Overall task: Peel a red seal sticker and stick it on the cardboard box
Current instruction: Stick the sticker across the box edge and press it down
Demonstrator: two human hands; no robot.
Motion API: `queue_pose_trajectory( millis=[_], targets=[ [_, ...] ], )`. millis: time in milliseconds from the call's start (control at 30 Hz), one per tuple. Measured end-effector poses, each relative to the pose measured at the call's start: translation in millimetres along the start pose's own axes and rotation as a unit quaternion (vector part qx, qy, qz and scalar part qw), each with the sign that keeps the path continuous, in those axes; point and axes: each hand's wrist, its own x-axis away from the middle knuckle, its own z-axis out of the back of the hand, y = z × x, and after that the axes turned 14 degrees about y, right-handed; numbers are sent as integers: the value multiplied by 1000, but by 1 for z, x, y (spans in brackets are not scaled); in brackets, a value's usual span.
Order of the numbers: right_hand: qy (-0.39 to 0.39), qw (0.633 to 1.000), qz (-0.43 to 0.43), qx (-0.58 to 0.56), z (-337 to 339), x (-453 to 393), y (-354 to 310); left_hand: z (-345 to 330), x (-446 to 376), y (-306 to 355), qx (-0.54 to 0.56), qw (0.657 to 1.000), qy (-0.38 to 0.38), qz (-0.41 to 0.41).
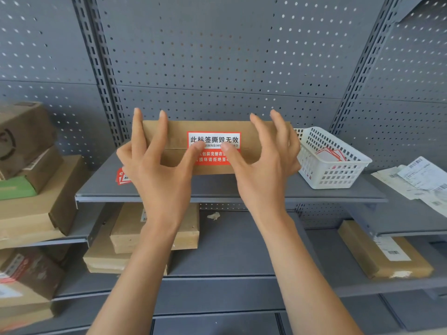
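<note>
A long brown cardboard box (176,134) stands on the grey shelf (254,189) in front of me. A red and white seal sticker (214,139) with Chinese writing lies across its front seam. My left hand (154,165) grips the box's left end, fingers over the top, thumb pressing the sticker's left side. My right hand (263,163) holds the right end the same way, thumb on the sticker's right side. More red stickers (122,176) lie on the shelf behind my left hand.
A white plastic basket (331,163) with red stickers inside stands right of the box. Stacked cardboard parcels (36,189) fill the left shelves; more parcels (154,235) lie on lower shelves. Paper labels (420,180) lie at far right. Grey pegboard behind.
</note>
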Motion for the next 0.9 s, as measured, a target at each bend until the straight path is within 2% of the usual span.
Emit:
queue_pose_trajectory(
  millis=[300,600,900],
  targets=[
    [7,999,19,-33,5,-2,11,2,1,-10,12,1000,-3,-19],
    [69,996,-16,-52,1,8,0,6,2,4,43,997,31,50],
    [87,995,-3,39,-17,18,-15,-5,-3,10,-65,997,36,10]
  ],
)
